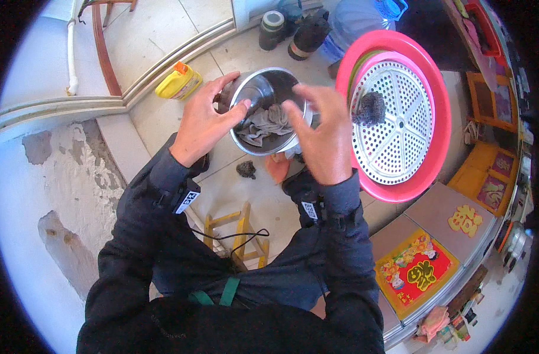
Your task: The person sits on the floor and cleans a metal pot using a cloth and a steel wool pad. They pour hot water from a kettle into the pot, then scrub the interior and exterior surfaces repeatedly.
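Observation:
A round metal pot (240, 142) is tilted in front of me, its mouth towards the camera. Crumpled grey cloth (269, 121) lies inside it. My left hand (209, 119) grips the pot's left side, thumb over the rim and fingers outside. My right hand (325, 132), slightly blurred, has its fingers apart at the right rim; whether it touches the pot I cannot tell. Right of it, a perforated metal steamer plate (406, 132) rests in a pink basin (440, 146), with a dark scouring pad (370, 108) on the plate. Another dark scouring pad (246, 169) lies on the floor below the pot.
A yellow plastic bottle (179, 83) lies near the door track. Dark flasks (271, 31) and a large blue water bottle (358, 20) stand beyond the pot. Between my legs is a small wooden stool (238, 234) with a black cable above it. A cabinet (442, 208) stands at right.

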`<state>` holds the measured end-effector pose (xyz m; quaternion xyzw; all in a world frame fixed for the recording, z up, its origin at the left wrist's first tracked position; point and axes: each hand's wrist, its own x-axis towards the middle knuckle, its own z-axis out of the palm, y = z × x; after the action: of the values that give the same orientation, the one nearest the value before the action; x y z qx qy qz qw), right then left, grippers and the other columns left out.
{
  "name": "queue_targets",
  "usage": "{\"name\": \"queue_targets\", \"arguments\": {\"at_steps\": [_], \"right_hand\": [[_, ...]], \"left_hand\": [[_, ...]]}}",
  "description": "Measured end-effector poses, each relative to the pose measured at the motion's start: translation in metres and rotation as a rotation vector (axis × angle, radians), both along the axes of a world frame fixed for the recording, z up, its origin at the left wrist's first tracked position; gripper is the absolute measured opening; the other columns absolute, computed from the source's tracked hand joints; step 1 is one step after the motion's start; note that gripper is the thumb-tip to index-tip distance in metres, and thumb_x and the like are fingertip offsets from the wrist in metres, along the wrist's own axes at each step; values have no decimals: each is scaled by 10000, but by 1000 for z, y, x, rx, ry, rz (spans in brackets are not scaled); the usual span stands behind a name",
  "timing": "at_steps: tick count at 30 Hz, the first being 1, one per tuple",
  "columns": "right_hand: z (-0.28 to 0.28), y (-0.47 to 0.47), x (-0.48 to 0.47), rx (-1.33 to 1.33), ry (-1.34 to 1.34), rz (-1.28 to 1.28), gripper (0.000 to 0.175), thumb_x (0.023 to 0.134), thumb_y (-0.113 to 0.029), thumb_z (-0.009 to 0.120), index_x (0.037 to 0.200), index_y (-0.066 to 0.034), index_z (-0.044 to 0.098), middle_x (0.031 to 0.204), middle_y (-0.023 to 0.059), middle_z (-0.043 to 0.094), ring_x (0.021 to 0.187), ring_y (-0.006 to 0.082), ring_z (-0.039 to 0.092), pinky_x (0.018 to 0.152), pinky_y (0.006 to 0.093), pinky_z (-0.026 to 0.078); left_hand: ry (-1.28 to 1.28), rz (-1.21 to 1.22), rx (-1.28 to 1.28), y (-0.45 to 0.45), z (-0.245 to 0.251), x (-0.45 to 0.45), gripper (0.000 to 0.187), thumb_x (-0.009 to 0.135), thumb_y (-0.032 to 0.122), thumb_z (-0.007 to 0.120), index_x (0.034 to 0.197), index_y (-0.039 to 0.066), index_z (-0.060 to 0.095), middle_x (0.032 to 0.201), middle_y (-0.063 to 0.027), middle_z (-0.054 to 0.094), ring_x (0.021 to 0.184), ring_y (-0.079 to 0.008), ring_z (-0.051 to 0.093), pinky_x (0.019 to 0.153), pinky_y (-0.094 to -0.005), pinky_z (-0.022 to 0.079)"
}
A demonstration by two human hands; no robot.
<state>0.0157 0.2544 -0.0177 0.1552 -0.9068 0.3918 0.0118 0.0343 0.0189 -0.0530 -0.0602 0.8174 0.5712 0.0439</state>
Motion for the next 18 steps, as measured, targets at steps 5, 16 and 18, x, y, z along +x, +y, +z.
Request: {"name": "queue_targets", "arguments": {"at_steps": [5, 16, 18], "right_hand": [[-42, -33, 25, 261, 131, 229, 489, 869, -313, 824, 1207, 18, 700, 1134, 174, 688, 1090, 380, 637, 882, 468, 529], [-38, -18, -1, 514, 289, 381, 232, 832, -99, 673, 1049, -30, 716, 1049, 149, 679, 1074, 332, 647, 760, 425, 599], [-32, -16, -1, 643, 208, 430, 202, 838, -105, 673, 1019, -29, 722, 1045, 151, 683, 1073, 333, 648, 766, 429, 602]], "left_hand": [[90, -44, -160, 3, 0, 2, 619, 873, 283, 831, 1412, 35, 655, 1209, -162, 694, 1020, -226, 697, 900, -339, 572], [79, -89, 26, 10, -1, 6, 428, 927, 294, 766, 1300, 86, 749, 1193, -190, 729, 1003, -276, 741, 876, -344, 594], [61, -61, 74, 10, 0, 3, 419, 926, 301, 771, 1286, 87, 758, 1182, -189, 730, 996, -274, 744, 872, -345, 594]]}}
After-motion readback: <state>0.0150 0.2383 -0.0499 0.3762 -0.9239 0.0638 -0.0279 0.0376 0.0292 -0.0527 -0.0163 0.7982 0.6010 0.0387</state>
